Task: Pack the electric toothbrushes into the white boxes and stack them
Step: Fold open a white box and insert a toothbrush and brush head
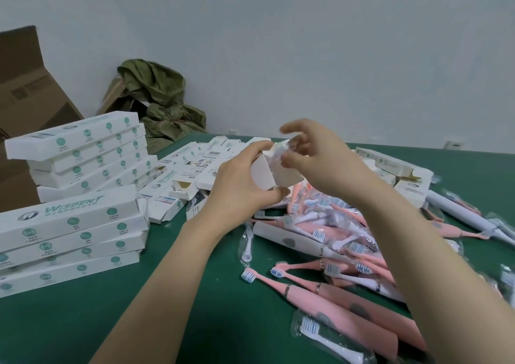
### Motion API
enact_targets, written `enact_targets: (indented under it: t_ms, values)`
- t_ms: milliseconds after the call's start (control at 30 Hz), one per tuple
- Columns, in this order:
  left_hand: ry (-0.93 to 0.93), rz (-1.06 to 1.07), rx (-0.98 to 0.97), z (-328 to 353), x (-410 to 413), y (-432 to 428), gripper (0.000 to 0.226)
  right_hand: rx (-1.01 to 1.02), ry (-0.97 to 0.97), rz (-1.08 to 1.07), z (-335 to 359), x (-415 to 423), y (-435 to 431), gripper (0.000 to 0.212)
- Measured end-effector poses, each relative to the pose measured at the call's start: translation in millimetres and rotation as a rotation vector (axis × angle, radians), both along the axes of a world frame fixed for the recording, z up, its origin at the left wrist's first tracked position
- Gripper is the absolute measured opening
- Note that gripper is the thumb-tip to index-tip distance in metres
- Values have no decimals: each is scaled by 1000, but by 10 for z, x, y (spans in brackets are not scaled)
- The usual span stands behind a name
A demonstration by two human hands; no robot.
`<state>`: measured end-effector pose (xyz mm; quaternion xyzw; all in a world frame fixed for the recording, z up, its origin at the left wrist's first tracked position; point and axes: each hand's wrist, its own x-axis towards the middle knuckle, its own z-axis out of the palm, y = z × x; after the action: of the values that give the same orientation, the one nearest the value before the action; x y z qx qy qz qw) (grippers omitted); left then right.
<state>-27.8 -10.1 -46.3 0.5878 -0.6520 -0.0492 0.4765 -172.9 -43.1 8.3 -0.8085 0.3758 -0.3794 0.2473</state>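
grip: left hand [242, 188] clasps white box [281, 175] | right hand [315, 160] pinches wrapper [280, 147] at its mouth | room: green table [195, 294] at 7 o'clock

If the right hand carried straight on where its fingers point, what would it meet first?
Likely the open end of the white box gripped by the left hand; the right hand pinches a clear-wrapped piece at that opening.

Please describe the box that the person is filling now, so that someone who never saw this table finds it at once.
On the green table, look above the heap of pink toothbrushes. There the left hand grips a white box, and the right hand pinches a clear packet at its open end. Unlike the stacked boxes at the left, it is held up in the air.
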Motion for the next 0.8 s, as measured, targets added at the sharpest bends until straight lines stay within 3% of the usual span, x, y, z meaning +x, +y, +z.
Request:
enact_targets:
  t_ms: [100, 200, 233, 333, 400, 533, 600, 733, 800]
  values:
    - [19, 4, -12, -21, -7, 10, 70, -54, -307, -141, -108, 53, 5, 18]
    - [22, 5, -20, -35, -20, 9, 69, -307, -65, -172, -254, 178, 51, 3]
    - [29, 20, -21, -39, -10, 5, 68, -365, 35, -148, -296, 211, 50, 9]
    - [52, 51, -16, -39, 68, 10, 71, -358, 141, -59, -275, 170, 22, 25]
    - [56, 34, -19, -37, 120, 32, 73, -358, 148, 3, -262, 105, 3, 26]
    - [19, 6, -19, -62, 120, 77, 71, -420, 400, 50, -371, 169, 8, 25]
    - [11, 4, -29, -67, 126, 93, 70, -357, 266, 35, -376, 208, 25, 34]
    - [52, 30, -109, -39, 231, 121, 72, -160, -295, -163, -321, 169, 50, 32]
    - [102, 59, -172, -38, 284, 129, 72, -19, -299, -244, -363, 132, 13, 19]
